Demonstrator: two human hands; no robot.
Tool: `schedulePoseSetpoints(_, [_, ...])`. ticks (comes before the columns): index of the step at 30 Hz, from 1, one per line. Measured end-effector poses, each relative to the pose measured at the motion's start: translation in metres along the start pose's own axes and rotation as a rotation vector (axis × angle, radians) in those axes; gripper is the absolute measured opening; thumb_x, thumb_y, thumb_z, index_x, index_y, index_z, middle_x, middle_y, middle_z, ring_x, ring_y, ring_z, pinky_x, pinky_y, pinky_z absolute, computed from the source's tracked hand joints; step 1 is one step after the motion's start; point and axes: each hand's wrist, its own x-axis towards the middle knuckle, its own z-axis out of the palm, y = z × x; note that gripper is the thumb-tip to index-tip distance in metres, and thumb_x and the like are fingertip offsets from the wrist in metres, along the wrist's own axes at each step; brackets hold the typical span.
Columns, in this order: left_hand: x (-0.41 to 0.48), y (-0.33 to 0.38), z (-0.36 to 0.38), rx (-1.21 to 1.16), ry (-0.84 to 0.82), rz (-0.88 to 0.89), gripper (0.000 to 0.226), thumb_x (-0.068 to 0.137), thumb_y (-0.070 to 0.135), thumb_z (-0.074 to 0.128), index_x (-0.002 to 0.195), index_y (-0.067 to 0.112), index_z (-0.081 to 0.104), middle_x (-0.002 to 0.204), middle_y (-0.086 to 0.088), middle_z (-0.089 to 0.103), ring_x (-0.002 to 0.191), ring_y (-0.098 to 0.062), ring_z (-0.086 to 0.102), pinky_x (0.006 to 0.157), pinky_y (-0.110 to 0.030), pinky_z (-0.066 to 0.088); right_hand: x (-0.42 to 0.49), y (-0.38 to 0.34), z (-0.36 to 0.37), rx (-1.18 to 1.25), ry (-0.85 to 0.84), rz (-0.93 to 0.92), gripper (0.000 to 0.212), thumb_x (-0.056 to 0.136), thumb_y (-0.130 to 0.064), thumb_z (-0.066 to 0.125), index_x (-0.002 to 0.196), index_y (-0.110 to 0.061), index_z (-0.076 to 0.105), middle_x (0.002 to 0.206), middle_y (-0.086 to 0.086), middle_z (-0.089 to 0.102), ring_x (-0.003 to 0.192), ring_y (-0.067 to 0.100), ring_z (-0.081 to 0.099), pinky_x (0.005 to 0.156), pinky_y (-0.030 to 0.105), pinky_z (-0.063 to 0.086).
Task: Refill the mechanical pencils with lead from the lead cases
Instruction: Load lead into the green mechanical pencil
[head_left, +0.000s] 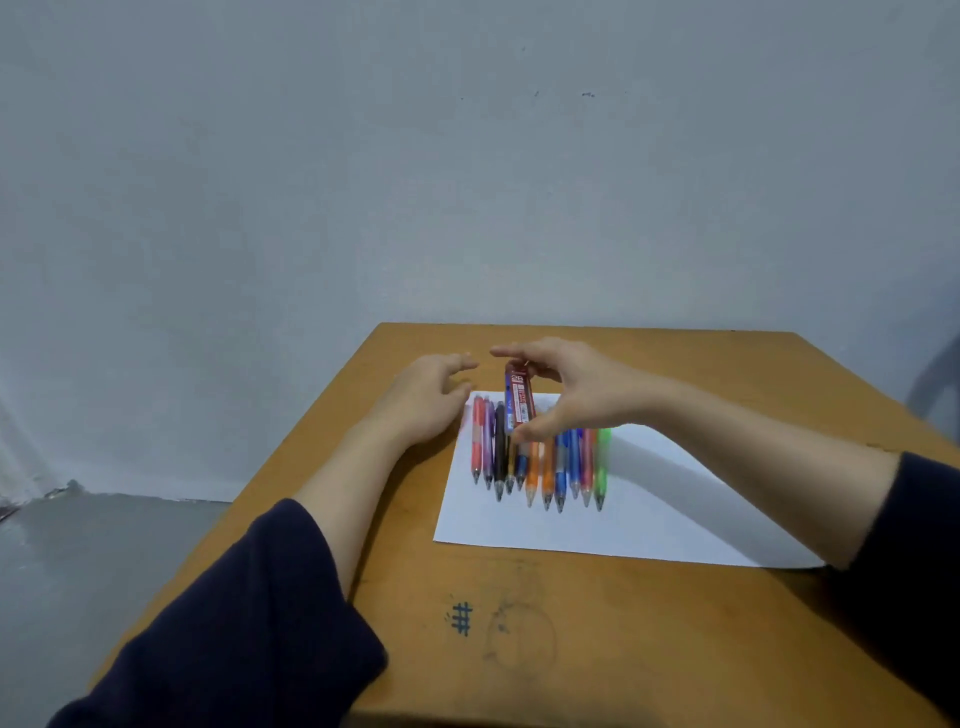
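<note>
Between the thumb and forefinger of the right hand (576, 389), the lead case (519, 397) is pinched end to end, thumb at its near end and forefinger at its far end; the other fingers arch loosely over it; it hangs just above the far ends of the mechanical pencils (540, 467), which lie side by side, tips toward the person, on a white sheet of paper (649, 525). The left hand (426, 400) holds nothing; its fingers are relaxed and slightly spread, resting on the table (623, 649) just beside the red pencil at the row's left end.

The likeliest slip, in my judgement, is the case itself; held only by its two ends, it could pivot or drop onto the row and scatter the round barrels, which may roll off the paper; if the cap comes off while the case is tilted, thin leads could spill or snap; whether the cap is on now I cannot tell.

On the red case "2B" reads clearly near the top; the smaller print below it is too fine to make out; on the table near the person a "#" (461, 618) is inked in blue, with a faint drawn circle beside it.
</note>
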Motion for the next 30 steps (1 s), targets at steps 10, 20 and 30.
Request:
schedulePoseSetpoints(10, [-0.016,0.054,0.032,0.09,-0.286,0.273,0.059,0.096,0.045,0.048,0.149,0.026,0.03,0.156,0.01,0.024,0.144,-0.005,0.016,0.119,-0.039,0.012,-0.058,0.047,-0.01,-0.024,0.067,0.162,0.088,0.07,-0.028,0.081,0.145,-0.027,0.034,0.125,0.0,0.047,0.12,0.014,0.045,0.108,0.035,0.036])
schedulePoseSetpoints(20, [-0.019,0.059,0.038,0.3,-0.455,0.34,0.066,0.085,0.075,0.029,0.145,0.051,0.018,0.159,0.015,0.011,0.146,-0.005,0.007,0.117,-0.043,0.007,-0.069,0.055,-0.001,-0.097,-0.006,0.205,0.088,0.07,-0.033,0.08,0.145,-0.024,0.034,0.117,-0.005,0.045,0.114,0.009,0.043,0.094,0.019,0.034])
schedulePoseSetpoints(30, [-0.02,0.049,0.022,0.185,-0.432,0.27,0.083,0.074,0.081,0.047,0.145,0.042,0.028,0.156,0.013,0.022,0.143,-0.008,0.016,0.116,-0.044,0.015,-0.058,0.044,0.009,0.026,0.001,0.112,0.074,0.07,-0.026,0.083,0.135,-0.019,0.047,0.112,-0.008,0.052,0.109,0.008,0.049,0.094,0.019,0.039])
